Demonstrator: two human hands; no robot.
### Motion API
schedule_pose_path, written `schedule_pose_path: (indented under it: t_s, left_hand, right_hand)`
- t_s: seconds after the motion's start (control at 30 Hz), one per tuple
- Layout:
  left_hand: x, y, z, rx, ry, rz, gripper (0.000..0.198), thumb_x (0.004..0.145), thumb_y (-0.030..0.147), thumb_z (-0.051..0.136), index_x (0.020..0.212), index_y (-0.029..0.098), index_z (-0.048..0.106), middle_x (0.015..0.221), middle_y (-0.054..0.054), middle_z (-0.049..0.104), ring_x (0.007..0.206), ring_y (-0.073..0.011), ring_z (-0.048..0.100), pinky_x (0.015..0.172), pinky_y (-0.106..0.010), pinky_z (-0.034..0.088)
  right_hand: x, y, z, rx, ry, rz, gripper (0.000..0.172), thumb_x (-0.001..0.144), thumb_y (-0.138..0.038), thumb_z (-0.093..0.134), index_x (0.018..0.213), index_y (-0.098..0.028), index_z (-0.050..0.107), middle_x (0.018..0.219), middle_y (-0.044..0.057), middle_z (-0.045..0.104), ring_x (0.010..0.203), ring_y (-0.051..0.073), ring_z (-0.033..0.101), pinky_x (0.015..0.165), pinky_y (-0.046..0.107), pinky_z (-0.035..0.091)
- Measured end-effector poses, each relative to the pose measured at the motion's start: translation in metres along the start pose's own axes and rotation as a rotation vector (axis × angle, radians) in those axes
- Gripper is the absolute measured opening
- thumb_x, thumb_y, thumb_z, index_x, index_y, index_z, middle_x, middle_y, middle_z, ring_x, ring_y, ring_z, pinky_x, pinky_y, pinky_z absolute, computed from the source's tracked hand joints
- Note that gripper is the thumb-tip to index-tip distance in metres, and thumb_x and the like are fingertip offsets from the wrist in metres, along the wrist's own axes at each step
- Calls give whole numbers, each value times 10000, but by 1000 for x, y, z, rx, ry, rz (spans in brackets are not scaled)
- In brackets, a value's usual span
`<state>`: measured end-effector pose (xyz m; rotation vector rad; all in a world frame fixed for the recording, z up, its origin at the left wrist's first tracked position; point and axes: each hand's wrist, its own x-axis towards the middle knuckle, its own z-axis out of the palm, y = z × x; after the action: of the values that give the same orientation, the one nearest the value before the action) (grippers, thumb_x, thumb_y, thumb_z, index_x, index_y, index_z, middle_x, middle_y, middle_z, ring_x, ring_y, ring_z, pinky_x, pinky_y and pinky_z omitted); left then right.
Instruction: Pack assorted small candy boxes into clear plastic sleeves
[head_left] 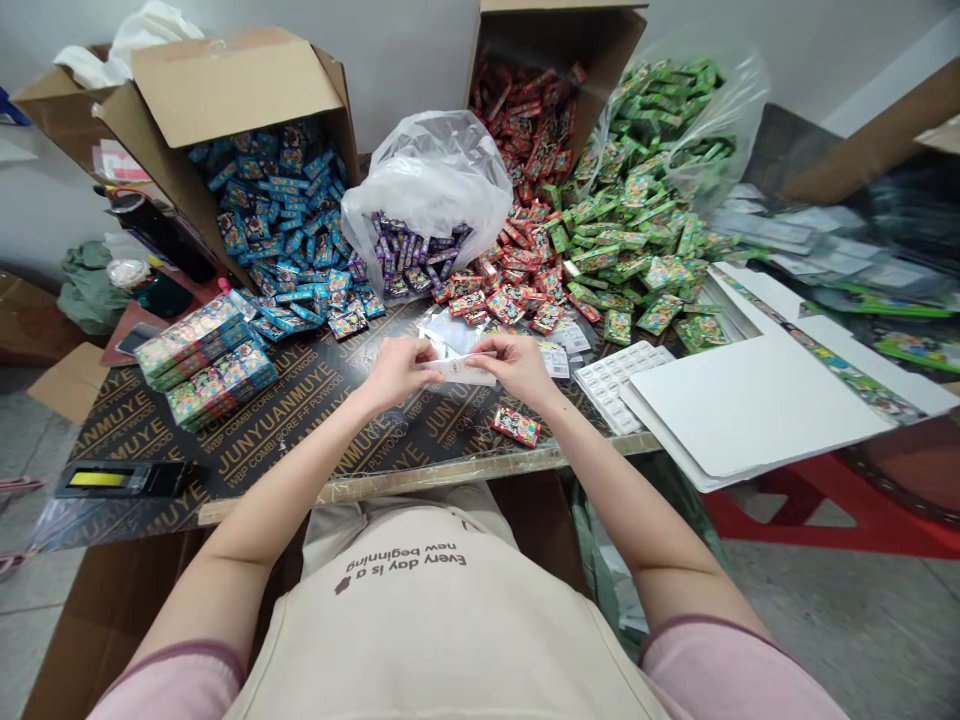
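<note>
My left hand and my right hand pinch the two ends of a small whitish translucent plastic bag with a small printed mark. They hold it just above the table's front part. Behind it lie more clear plastic bags, partly covered by my fingers. One red printed packet lies flat near the table edge, beside my right wrist. White printed cards rest just beyond my right hand. Whether anything is inside the held bag I cannot tell.
At the back are blue packets spilling from a carton, purple packets in a bag, red packets and green packets. Wrapped stacks and a black tape dispenser sit left. Sticker sheets and white boards lie right.
</note>
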<state>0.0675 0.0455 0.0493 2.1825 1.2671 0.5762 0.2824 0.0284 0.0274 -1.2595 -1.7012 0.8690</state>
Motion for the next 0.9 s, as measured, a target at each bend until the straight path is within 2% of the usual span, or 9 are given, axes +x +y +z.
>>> schedule_pose_path:
  t_s: [0.17, 0.27, 0.37, 0.63, 0.77, 0.9]
  left_hand:
    - [-2, -1, 0, -115, -60, -59, 183, 753, 272, 674, 643, 127, 657, 529, 44, 503, 544, -91, 374, 566, -242, 250]
    - [-3, 0, -2, -127, -84, -60, 195, 746, 257, 667, 602, 127, 643, 493, 54, 450, 531, -83, 339, 560, -244, 237]
    - [-5, -2, -1, -207, -98, -91, 188, 724, 270, 681, 607, 128, 643, 513, 44, 491, 537, -86, 373, 556, -240, 251]
    - [-11, -24, 21, -719, 20, -361, 349, 487, 395, 816, 582, 125, 616, 549, 20, 574, 510, -79, 443, 531, -222, 321]
    - [-13, -25, 28, -818, 58, -431, 393, 418, 414, 849, 558, 128, 618, 516, 21, 573, 487, -75, 447, 506, -217, 338]
    - [-15, -26, 32, -860, 39, -463, 382, 445, 419, 840, 596, 128, 645, 534, 9, 596, 489, -80, 471, 493, -213, 359]
  right_hand:
    - [-7, -5, -1, -10, -28, 15, 307, 765, -456, 659, 673, -164, 687, 597, 8, 619, 551, 124, 490, 548, 266, 354]
    - [-8, -2, -1, 88, -65, 75, 331, 702, -490, 709, 670, -164, 662, 608, 8, 612, 549, 124, 486, 533, 261, 356]
    - [-9, 1, -3, 165, -80, 136, 370, 626, -513, 762, 662, -166, 637, 609, 6, 605, 550, 125, 486, 518, 257, 359]
    - [-16, 12, -7, 143, -30, 186, 326, 691, -470, 708, 632, -158, 631, 572, -8, 569, 531, 105, 442, 514, 253, 328]
    - [-17, 19, -7, 201, 9, 207, 325, 651, -467, 738, 694, -161, 639, 607, -3, 598, 547, 115, 478, 522, 252, 355]
    - [-19, 24, -6, 203, 34, 221, 322, 648, -462, 738, 670, -162, 625, 590, -6, 596, 537, 114, 483, 521, 251, 365]
